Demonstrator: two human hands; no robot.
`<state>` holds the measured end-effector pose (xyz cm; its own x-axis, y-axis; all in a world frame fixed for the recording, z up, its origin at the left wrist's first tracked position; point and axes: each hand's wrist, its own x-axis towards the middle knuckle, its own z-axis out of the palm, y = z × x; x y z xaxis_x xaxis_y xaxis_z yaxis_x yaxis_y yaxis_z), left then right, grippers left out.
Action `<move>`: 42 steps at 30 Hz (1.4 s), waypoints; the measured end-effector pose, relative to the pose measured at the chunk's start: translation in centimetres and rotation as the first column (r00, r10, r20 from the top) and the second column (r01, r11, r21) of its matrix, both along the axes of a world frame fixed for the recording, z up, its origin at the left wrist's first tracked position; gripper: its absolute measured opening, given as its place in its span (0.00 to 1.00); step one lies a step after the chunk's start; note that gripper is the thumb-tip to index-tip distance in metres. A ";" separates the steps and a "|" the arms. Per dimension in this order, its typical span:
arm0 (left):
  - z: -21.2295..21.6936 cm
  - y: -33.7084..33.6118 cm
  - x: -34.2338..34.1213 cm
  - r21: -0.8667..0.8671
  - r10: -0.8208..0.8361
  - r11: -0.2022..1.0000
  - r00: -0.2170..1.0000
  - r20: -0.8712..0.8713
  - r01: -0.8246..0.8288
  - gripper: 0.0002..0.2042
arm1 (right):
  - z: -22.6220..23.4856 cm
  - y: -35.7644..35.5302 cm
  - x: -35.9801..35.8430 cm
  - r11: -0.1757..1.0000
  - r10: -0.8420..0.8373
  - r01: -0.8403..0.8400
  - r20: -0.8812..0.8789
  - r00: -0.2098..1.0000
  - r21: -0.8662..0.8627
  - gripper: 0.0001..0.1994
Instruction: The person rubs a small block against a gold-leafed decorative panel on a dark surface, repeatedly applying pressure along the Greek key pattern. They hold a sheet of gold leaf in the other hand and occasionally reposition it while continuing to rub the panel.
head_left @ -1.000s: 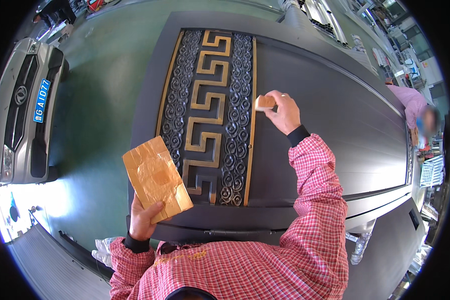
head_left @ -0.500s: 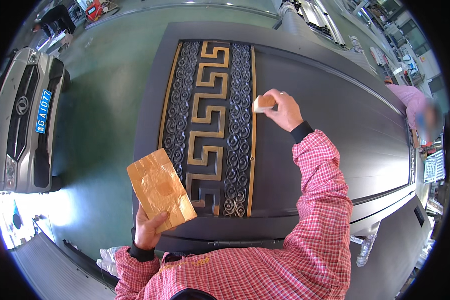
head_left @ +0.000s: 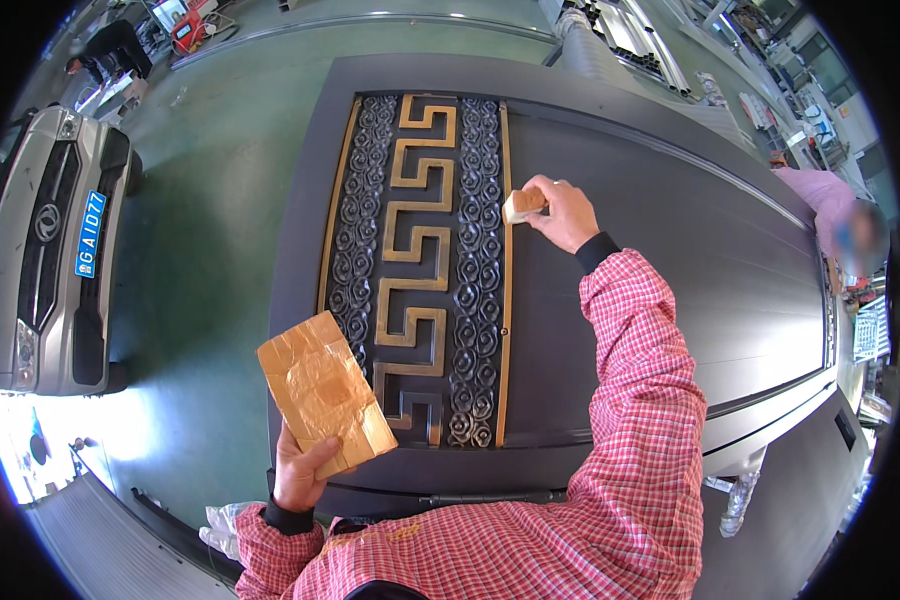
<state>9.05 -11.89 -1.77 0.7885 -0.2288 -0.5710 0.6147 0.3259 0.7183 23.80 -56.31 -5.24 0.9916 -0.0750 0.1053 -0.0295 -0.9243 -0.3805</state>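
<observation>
My right hand [head_left: 568, 217] pinches a small sponge block [head_left: 523, 206], white on its side and gold-brown on top. The sponge meets the narrow gold strip [head_left: 505, 300] along the right border of a dark panel's ornament. Down on the left, my left hand [head_left: 300, 475] grips a flat, creased gold-coloured board [head_left: 325, 395] by its near edge, thumb on top. That board covers part of the panel's near-left corner. The ornament has a gold meander band [head_left: 415, 250] between two dark rows of raised rosettes [head_left: 477, 260].
The large dark panel [head_left: 650, 270] spreads before me. A pickup-like vehicle [head_left: 45, 270] stands on the green floor [head_left: 195, 270] at left. At the right edge is a person in a pink top [head_left: 820, 200]; another in dark clothing [head_left: 115, 45] is far left. Metal tubes [head_left: 650, 40] lie beyond.
The view has shifted slightly, so the panel sits a little lower. My right hand and the sponge have moved slightly farther along the gold strip. The board stays in my left hand.
</observation>
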 end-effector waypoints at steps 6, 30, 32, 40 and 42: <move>-0.2 0.1 0.1 -0.002 -0.008 1.000 1.000 0.000 0.008 0.29 | -0.4 -0.6 0.8 0.998 -0.020 0.019 0.022 1.000 0.056 0.15; 0.1 -0.5 0.5 -0.009 0.028 1.000 1.000 -0.015 -0.028 0.30 | -1.3 -3.0 6.3 0.997 -0.027 0.023 0.050 0.998 0.080 0.16; 0.2 -0.5 0.7 -0.009 0.029 1.000 0.999 -0.014 -0.029 0.30 | -1.3 -3.1 6.8 0.992 -0.115 0.109 0.115 0.987 0.062 0.16; -0.1 -0.4 0.6 -0.027 0.033 0.999 0.999 -0.018 -0.033 0.30 | -1.1 -3.6 8.5 0.991 -0.107 0.101 0.064 0.992 0.093 0.16; -0.2 -0.3 0.6 -0.036 0.031 0.999 0.999 -0.019 -0.031 0.30 | -1.4 -3.7 8.7 0.996 -0.081 0.080 0.012 0.997 0.040 0.16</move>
<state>9.65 -12.21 -1.93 0.7851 -0.2254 -0.5769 0.6167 0.3707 0.6945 32.48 -59.97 -6.68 0.9807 -0.1586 0.1143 -0.0975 -0.9036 -0.4171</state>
